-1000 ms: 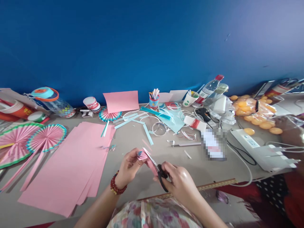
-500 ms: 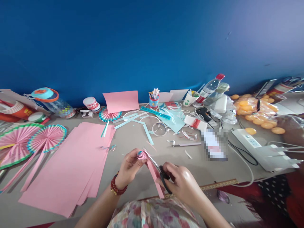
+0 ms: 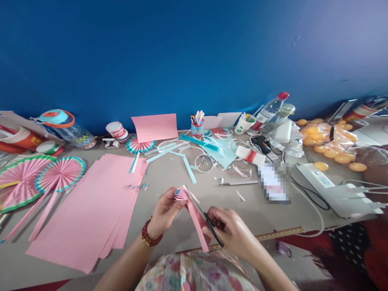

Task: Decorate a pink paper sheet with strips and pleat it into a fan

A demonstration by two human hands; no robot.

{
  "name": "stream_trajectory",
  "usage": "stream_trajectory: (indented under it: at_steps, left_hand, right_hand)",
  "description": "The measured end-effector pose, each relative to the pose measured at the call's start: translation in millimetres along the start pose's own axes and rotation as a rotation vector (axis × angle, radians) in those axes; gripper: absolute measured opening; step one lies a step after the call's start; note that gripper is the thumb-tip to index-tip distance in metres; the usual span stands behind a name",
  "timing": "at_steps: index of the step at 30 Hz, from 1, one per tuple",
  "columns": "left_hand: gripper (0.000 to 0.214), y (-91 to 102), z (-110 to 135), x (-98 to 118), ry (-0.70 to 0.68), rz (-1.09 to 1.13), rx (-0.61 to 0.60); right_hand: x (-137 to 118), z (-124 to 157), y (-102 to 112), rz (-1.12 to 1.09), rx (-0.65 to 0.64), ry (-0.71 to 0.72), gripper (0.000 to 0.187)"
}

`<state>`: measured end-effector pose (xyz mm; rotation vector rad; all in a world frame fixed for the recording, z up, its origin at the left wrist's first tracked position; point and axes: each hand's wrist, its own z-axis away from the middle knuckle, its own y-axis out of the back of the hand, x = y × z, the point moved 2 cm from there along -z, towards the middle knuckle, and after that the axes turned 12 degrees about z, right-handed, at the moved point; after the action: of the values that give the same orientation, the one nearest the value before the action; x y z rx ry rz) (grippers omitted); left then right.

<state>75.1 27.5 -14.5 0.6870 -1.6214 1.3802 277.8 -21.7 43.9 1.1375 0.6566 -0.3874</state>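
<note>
My left hand [image 3: 165, 212] pinches one end of a pleated pink paper strip [image 3: 194, 216] with a blue edge, held just above the table [image 3: 169, 178]. My right hand [image 3: 233, 234] grips black-handled scissors [image 3: 209, 222], whose blades lie along the folded strip near its upper end. The strip hangs down between both hands toward my lap. A red bead bracelet [image 3: 148, 236] circles my left wrist.
A stack of pink paper sheets [image 3: 91, 206] lies to the left, with finished pink paper fans [image 3: 45, 178] beyond it. Cut strips [image 3: 189, 169], a pen cup [image 3: 196, 127], cups, bottles [image 3: 269, 109], a power strip [image 3: 333, 190] and bagged oranges [image 3: 327, 141] crowd the back and right.
The scissors have slid down along the pleated strip and my right hand has dropped slightly toward me. More of the pink strip now hangs below the hands.
</note>
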Motion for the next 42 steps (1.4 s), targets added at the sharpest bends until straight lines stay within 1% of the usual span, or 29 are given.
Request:
stream_trajectory:
  at_steps: [3,9,16,24,31,37,42]
  left_hand:
    - [0.018,2.3,0.3,-1.8,0.002,-0.017,0.003]
    - [0.020,-5.2,0.4,5.9,0.000,-0.072,-0.059]
    - [0.022,-7.6,0.0,7.9,-0.028,-0.099,-0.067]
    - [0.021,-8.6,0.8,7.2,-0.036,-0.060,-0.090]
    - [0.021,-8.2,1.5,6.4,-0.007,-0.075,-0.091]
    - [0.023,-6.2,2.1,1.2,0.015,-0.063,-0.069]
    - [0.020,-7.8,1.2,3.2,-0.007,-0.066,-0.107]
  right_hand:
    - [1.3,2.2,-1.9,-0.008,-0.023,0.007,0.038]
    - [-2.5,1.3,-0.5,-0.061,-0.014,0.041,0.041]
    - [-7.3,-3.7,-1.0,-0.168,-0.008,0.074,0.043]
    - [-5.2,-4.3,-4.0,-0.175,0.003,0.077,0.041]
    - [-3.1,-5.8,-6.4,-0.192,0.003,0.077,0.040]
    - [-6.8,-7.2,-5.6,-0.209,-0.001,0.061,0.043]
    - [-7.9,-8.3,-5.4,-0.205,0.003,0.051,0.044]
